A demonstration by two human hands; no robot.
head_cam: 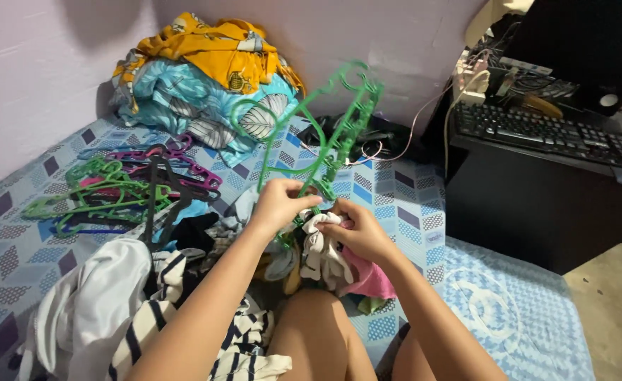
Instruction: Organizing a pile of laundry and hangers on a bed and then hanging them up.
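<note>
Green plastic, thin and curved, made the clip hanger [325,134], which stood tilted near the centre of the view, its hook pointing to about 1 o'clock. Its lower end was hidden behind the left hand [279,204], whose fingers were curled and pressed around the frame. The right hand [360,233], at 4 o'clock from the left one, pinched a white cloth [319,247] with thumb and fingertips; how the cloth met the hanger was hard to make out. A pink cloth [371,279] showed partly under the right wrist.

At 9 o'clock lay a pile of coloured hangers [124,190] on the patterned bed sheet [410,197]. At 11 o'clock folded clothes [198,77] were stacked against the wall. At 7 o'clock a striped garment [163,310] was cut off by the lower edge. Open sheet remained at 4 o'clock, before the dark desk [537,204] with a keyboard [544,130] at 2 o'clock.
</note>
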